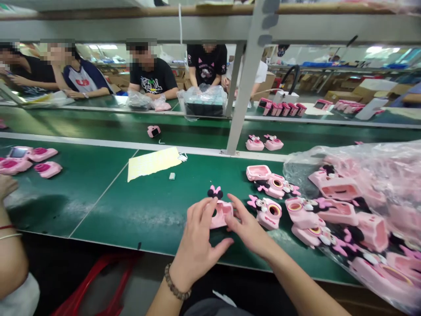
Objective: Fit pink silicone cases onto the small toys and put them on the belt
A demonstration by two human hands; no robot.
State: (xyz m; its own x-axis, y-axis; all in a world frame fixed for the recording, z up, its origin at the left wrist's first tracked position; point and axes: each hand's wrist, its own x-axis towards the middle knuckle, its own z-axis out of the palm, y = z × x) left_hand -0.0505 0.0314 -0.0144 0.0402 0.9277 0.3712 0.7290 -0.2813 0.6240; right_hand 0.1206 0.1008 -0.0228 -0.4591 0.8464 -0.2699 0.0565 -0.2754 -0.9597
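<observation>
A pink camera cover (224, 213), hollow with a round hole and a black-eared pink bow on top, is held just over the green bench (151, 219). The fingers of my left hand (198, 241) press on its left side, partly hiding it, with the thumb stretched below. From the other side, my right hand (246, 226) grips the cover's right edge with its fingertips. To the right of my hands lies a similar cover with a yellow-ringed hole (271, 213). Behind that one is another pink cover (258, 172).
At right, a clear plastic bag (305, 153) spills many pink covers. A yellow sheet (153, 164) and small pale block (172, 176) lie ahead. Pink cameras (48, 169) rest at left, near another person's arm (11, 245). A metal post (245, 79) rises ahead; co-workers sit beyond.
</observation>
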